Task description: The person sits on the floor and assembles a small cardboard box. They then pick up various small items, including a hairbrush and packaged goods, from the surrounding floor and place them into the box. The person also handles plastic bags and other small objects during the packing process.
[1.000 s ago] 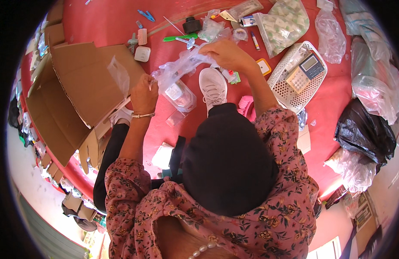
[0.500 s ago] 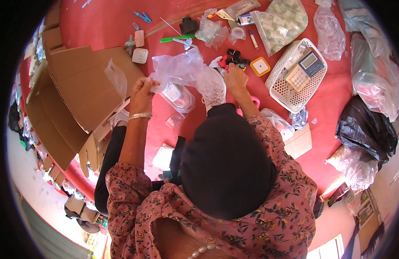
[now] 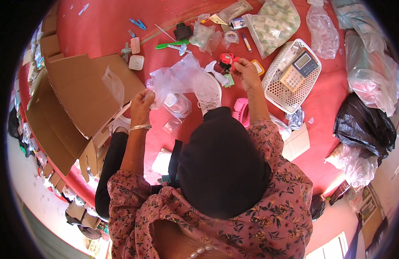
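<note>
My left hand is closed, pinching the edge of a clear plastic bag that spreads over toward my white shoe. My right hand grips a small red-and-black object, its kind not clear, held above the red floor covering. Just below that lie a white nozzle-shaped piece and a small green item. A yellow-rimmed square piece is partly covered by my right hand. Beside my left hand rests a clear plastic container with something white in it.
A white basket holding a calculator and a digital timer stands at right. An opened cardboard box fills the left. A pink brush lies by my knee; a bag of white-green packets is farther off.
My right hand has lifted the red-and-black object off the floor and moved slightly right, uncovering the nozzle-shaped piece and green item. My left hand keeps hold of the bag.
</note>
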{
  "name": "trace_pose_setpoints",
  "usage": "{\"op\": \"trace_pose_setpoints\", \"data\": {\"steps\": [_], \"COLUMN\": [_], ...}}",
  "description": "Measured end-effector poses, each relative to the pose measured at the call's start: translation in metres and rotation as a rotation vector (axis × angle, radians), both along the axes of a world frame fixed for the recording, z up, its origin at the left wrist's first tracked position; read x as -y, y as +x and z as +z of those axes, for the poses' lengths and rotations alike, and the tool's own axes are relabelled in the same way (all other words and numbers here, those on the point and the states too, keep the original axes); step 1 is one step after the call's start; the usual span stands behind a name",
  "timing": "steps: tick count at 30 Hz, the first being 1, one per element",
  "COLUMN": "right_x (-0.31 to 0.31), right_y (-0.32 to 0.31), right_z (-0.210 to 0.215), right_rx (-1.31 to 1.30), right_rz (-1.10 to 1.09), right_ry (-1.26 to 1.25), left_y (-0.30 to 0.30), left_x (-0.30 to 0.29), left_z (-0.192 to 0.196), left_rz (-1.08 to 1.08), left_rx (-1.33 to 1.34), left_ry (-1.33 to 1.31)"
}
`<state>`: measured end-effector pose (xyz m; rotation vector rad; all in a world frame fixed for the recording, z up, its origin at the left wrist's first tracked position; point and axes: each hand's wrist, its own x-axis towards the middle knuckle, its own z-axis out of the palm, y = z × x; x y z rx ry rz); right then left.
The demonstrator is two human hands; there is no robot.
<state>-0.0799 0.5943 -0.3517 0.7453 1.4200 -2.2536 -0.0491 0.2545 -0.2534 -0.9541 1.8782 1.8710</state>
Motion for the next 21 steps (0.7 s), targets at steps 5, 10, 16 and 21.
{"op": "trace_pose_setpoints", "data": {"steps": [5, 10, 16, 21], "right_x": [0.011, 0.041, 0.101, 0.137], "right_y": [-0.014, -0.025, -0.037, -0.023], "right_z": [0.064, 0.122, 0.125, 0.082], "right_rx": [-0.25, -0.325, -0.436, -0.211], "right_rz": [0.144, 0.353, 0.741, 0.709], "right_ry": [-0.198, -0.365, -0.597, -0.612], "left_y": [-0.003, -0.013, -0.027, -0.025], "left_x": [0.007, 0.005, -0.01, -0.008], "left_z": [0.001, 0.003, 0.008, 0.007], "left_rz": [-0.239, -0.2, -0.108, -0.112], "left_rx": [-0.087, -0.124, -0.049, -0.053], "left_ry": [-0.201, -0.221, 0.131, 0.081]}}
